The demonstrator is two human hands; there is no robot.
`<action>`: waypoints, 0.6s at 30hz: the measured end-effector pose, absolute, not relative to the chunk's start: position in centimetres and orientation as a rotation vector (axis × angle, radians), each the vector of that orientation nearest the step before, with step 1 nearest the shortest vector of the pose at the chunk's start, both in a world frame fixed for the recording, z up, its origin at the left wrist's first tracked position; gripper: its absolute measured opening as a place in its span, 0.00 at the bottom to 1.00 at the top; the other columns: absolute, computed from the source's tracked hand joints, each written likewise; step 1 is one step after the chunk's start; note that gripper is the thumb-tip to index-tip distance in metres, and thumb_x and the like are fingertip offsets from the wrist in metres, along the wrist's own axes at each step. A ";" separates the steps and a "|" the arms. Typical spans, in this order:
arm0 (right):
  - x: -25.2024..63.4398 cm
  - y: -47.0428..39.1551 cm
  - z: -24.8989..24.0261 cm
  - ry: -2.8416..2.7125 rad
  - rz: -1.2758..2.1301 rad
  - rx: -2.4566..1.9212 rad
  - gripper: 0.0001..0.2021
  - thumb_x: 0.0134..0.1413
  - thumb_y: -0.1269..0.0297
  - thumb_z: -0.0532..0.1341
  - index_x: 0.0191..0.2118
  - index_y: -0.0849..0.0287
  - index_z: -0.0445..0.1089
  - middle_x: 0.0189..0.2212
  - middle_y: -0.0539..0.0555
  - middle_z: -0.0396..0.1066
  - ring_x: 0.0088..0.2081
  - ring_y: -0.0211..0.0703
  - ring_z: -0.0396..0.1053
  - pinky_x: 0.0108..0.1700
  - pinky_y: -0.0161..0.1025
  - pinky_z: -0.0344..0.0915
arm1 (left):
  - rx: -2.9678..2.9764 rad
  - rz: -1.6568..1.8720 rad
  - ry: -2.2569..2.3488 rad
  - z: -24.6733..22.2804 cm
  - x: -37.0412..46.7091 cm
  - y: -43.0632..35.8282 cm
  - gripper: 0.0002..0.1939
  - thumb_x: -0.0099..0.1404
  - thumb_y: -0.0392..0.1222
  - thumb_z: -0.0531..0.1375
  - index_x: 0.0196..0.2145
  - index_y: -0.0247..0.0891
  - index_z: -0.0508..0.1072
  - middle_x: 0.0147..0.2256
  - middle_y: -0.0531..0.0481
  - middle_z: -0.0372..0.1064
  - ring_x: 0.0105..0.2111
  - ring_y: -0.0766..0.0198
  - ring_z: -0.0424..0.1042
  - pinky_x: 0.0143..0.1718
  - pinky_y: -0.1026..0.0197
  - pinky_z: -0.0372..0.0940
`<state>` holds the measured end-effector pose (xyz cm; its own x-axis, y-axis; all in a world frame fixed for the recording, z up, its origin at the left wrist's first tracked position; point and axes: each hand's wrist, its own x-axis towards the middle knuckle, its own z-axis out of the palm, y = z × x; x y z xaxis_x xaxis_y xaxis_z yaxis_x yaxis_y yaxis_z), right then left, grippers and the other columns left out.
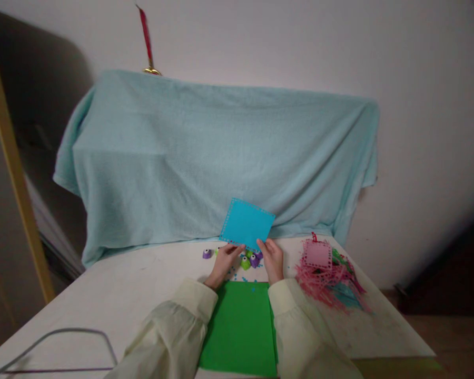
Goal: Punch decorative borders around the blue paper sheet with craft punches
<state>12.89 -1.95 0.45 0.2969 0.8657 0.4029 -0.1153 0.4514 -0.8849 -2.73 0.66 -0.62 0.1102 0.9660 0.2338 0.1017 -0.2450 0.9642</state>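
Between my two hands a blue paper card [247,225] is held up and tilted, with small punched holes along its edges. My left hand [226,259] grips its lower left edge, and my right hand [273,257] pinches the lower right corner. Just below the card sit several small craft punches in purple [255,260] and green [245,262], each with an eye design. Another purple punch [207,253] stands to the left of my left hand. Tiny blue paper bits [245,279] are scattered around. A green sheet stack [239,329] lies under my forearms.
At right, a pink punched card [317,254] with a red tie rests on a heap of pink shredded paper [324,287], with some green and blue strands. A light blue blanket [221,152] hangs behind the white table [142,295]. A grey metal bar [79,330] is at lower left.
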 end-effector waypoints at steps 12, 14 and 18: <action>13.3 -1.9 0.3 -1.062 0.732 -0.883 0.13 0.51 0.55 0.62 0.35 0.61 0.70 0.27 0.51 0.72 0.32 0.42 0.68 0.36 0.36 0.64 | 1.453 1.345 1.028 -1.1 -3.0 1.1 0.18 0.55 0.54 0.61 0.30 0.34 0.76 0.29 0.49 0.73 0.30 0.62 0.68 0.33 0.63 0.58; 13.3 -1.9 0.2 -1.059 0.727 -0.888 0.13 0.51 0.55 0.62 0.34 0.61 0.70 0.28 0.51 0.72 0.33 0.43 0.68 0.36 0.36 0.64 | 1.454 1.358 1.021 -1.3 -3.1 1.2 0.17 0.56 0.53 0.61 0.31 0.35 0.75 0.29 0.49 0.72 0.31 0.62 0.68 0.34 0.63 0.59; 13.4 -1.9 0.2 -1.059 0.714 -0.893 0.12 0.50 0.56 0.63 0.33 0.61 0.70 0.28 0.51 0.72 0.33 0.42 0.68 0.37 0.36 0.64 | 1.462 1.371 1.037 -1.4 -3.1 1.4 0.16 0.56 0.52 0.61 0.31 0.35 0.75 0.29 0.49 0.72 0.31 0.62 0.68 0.33 0.63 0.58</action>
